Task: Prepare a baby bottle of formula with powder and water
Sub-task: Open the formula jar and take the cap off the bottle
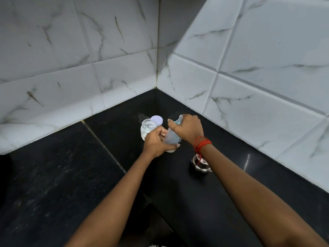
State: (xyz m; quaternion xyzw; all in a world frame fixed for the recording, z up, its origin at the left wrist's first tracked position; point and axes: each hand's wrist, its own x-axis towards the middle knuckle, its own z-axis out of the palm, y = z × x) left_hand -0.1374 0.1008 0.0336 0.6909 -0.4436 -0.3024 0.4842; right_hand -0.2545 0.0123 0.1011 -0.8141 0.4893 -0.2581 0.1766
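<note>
Left hand [156, 142] clamps the translucent plastic baby bottle [171, 138] steady. Right hand [188, 129], above, grips its teal cap [178, 121], seemingly to twist.

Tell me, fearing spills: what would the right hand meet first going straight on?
The right hand would probably meet the open jar, just past the bottle it grips; depth unclear.

Translucent teat-topped baby bottle [171, 138] just beside glass powder jar [146, 128]

Cannot see the neck of the pale-blue plastic baby bottle [171, 138] under the right hand [188, 130]. Nor the whole steel cup [200, 165] behind that wrist.
</note>
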